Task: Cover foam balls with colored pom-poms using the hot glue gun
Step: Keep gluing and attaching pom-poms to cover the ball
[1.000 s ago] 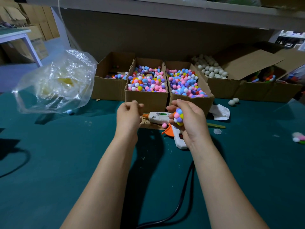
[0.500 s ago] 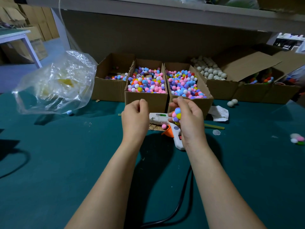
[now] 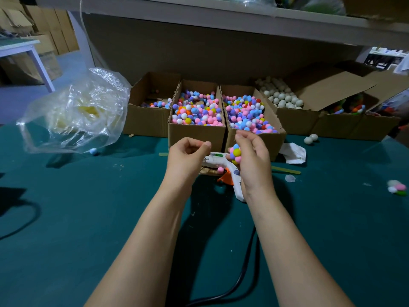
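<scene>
My right hand (image 3: 252,161) gripped the pom-pom-covered ball (image 3: 235,153) in its curled fingers, raised above the glue gun (image 3: 215,159), which lay on the green table (image 3: 88,218). My left hand (image 3: 186,157) hovered just beside it, fingers curled inward; whether they pinched anything I could not tell. Just behind stood cardboard boxes (image 3: 197,134) full of loose pom-poms (image 3: 194,111).

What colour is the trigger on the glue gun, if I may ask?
Orange trigger, white glue gun; head view.
</scene>
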Tool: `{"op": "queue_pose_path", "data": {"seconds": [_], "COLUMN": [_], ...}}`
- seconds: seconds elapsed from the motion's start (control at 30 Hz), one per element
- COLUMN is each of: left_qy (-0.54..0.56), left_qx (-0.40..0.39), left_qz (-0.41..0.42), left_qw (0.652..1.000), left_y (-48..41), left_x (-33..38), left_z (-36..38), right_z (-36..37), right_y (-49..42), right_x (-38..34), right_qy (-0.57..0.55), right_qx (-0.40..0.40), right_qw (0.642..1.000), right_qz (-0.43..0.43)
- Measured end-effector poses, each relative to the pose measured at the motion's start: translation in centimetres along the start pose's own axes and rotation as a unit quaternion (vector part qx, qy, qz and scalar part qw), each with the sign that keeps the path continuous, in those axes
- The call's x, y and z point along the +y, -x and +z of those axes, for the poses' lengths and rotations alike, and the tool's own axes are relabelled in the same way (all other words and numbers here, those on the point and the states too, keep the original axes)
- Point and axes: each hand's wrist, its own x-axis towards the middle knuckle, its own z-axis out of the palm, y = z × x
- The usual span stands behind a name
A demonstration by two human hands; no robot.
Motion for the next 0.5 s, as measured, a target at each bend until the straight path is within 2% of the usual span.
{"op": "queue_pose_path", "data": {"seconds": [0.27, 0.5], "left_qy": [0.017, -0.018], "left_qx": [0.002, 0.048], "left_qz": [-0.014, 0.037], "left_qw": [1.0, 0.998], "left_y": [0.18, 0.18], "left_x": [0.27, 0.12], "left_z": [-0.05, 0.29], "right_z": [0.07, 0.27], "right_y": [0.06, 0.06], "right_x": [0.08, 0.26], "right_qy": [0.011, 0.012], "right_qx": [-0.002, -0.009], "right_qw": [1.0, 1.0], "right_qz": [0.012, 0.023]}}
